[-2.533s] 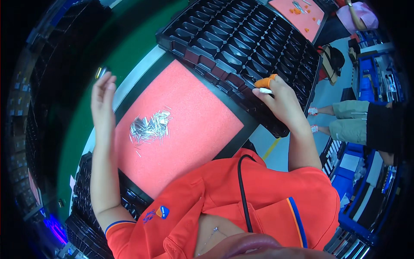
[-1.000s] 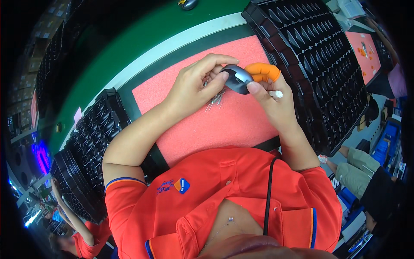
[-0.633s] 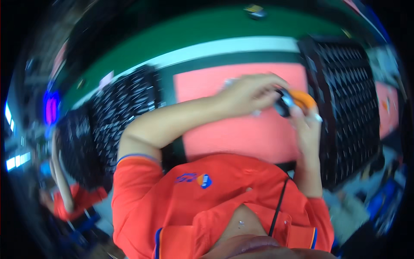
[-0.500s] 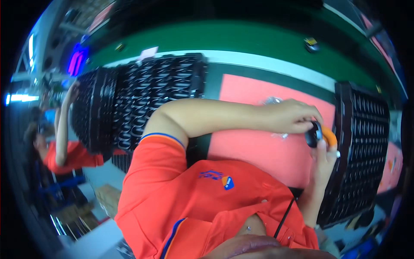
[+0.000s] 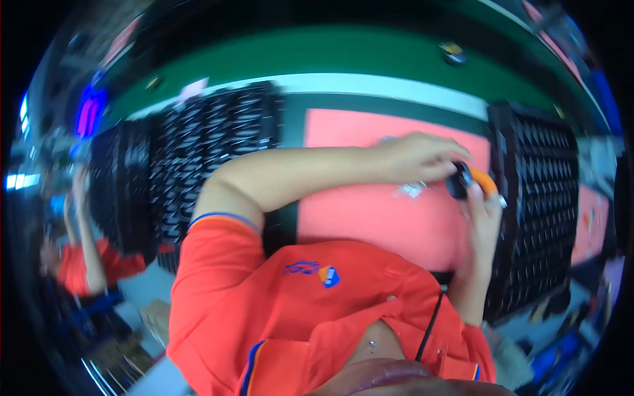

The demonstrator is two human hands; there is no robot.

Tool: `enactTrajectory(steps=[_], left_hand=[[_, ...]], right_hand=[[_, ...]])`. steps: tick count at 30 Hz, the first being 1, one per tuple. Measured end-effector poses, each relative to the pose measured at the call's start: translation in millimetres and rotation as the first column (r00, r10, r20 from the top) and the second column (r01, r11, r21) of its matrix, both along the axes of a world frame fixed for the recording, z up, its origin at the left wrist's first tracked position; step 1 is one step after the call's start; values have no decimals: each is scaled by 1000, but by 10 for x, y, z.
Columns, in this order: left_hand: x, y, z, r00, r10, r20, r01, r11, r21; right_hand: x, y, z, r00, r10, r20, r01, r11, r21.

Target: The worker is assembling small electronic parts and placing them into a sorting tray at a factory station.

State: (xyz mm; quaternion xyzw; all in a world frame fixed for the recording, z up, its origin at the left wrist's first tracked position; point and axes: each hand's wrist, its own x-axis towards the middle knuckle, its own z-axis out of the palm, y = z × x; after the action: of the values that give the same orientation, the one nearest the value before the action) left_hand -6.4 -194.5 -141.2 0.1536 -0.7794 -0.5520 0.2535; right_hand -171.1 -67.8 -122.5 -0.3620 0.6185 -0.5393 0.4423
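Pinched by the right hand, a dark computer mouse hangs over the pink foam mat, long axis roughly front to back, the left hand curled at its left edge, grip too blurred to tell.

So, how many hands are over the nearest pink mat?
2: the left hand beside the dark rounded object, the right hand holding it from the right. Blur hides whether the left touches it.
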Motion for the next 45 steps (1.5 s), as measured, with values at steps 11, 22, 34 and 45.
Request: enactTrajectory(steps=[11,22,34,45], left_hand=[[-10,-250,-70,934,259,246,-239,965,-108],[5,-428,-227,949,207,237,-197,978,-67],[-59,-336,-174,926,213,313,-217,976,-21],[-69,-334,-140,915,228,333,-220,974,-61]], right_hand=[[-215,-236,-205,741,-125,-660,146,989,-24],[-362,-368,-378,489,-159,-858,146,984,-99],[-498,455,226,513,-352,-783,206,936,-286],[-2707,1607,182,178,-169,-969,744,668,20]])
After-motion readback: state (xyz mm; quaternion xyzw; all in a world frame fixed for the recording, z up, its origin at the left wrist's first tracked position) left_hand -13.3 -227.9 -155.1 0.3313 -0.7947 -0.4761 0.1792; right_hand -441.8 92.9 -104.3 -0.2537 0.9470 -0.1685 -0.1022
